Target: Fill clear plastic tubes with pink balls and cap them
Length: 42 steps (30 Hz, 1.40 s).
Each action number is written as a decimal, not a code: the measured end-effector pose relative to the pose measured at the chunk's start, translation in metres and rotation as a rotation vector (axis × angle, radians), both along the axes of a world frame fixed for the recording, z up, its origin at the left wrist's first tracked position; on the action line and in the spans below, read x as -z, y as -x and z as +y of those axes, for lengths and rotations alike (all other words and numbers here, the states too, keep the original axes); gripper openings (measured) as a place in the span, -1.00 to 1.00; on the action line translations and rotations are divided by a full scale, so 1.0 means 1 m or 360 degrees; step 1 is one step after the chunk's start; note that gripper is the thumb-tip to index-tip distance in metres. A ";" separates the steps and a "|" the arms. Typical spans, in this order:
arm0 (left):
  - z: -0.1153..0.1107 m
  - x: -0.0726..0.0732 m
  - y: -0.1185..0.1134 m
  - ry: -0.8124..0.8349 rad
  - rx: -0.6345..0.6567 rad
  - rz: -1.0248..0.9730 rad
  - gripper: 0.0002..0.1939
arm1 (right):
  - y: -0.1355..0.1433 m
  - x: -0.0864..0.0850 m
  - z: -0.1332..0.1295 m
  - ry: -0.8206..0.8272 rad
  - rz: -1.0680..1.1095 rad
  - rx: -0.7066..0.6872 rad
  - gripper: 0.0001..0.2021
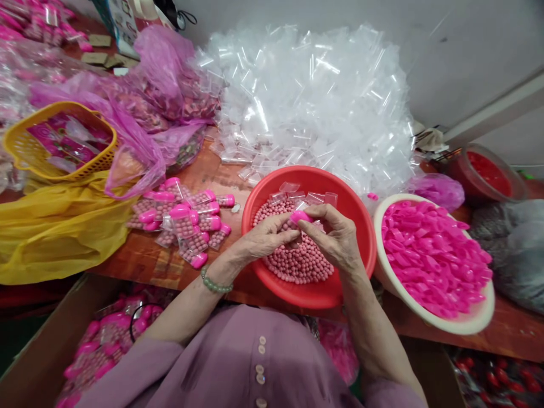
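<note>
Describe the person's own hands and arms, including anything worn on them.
Both the left hand and right hand are ungloved. A green beaded bracelet circles the left wrist; the right wrist is bare. Mauve sleeves leave the forearms uncovered.

Workshop, from the heaped clear plastic pieces (pixel 314 107)

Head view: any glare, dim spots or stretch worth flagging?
Head view: white glare streaks across the clear plastic pile; head view: red items lower right, dim and soft; head view: white basin looks stretched; head view: held pink cap distinct.
</note>
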<state>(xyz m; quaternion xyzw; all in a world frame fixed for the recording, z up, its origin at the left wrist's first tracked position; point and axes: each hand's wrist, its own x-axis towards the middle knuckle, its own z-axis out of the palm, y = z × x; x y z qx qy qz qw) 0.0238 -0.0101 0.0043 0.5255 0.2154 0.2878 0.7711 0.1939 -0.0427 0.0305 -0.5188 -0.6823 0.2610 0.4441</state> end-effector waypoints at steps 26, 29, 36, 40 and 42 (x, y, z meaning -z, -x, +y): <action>0.002 0.015 -0.002 0.0514 0.0001 -0.0334 -0.50 | 0.020 0.016 -0.003 -0.0922 -0.1465 0.0022 -0.38; 0.002 0.017 0.000 0.0503 0.0053 -0.0358 -0.51 | 0.020 0.016 -0.003 -0.0921 -0.1474 -0.0003 -0.37; 0.004 0.012 -0.005 0.0637 -0.0179 -0.0280 -0.42 | 0.021 0.021 -0.003 -0.0799 -0.1387 -0.0031 -0.29; 0.006 0.009 -0.016 0.0821 -0.0410 -0.0150 -0.50 | 0.022 0.025 -0.006 -0.0712 -0.1312 -0.0042 -0.24; 0.005 0.008 -0.021 0.0874 -0.0534 -0.0160 -0.64 | 0.021 0.026 -0.007 -0.0763 -0.1310 -0.0042 -0.24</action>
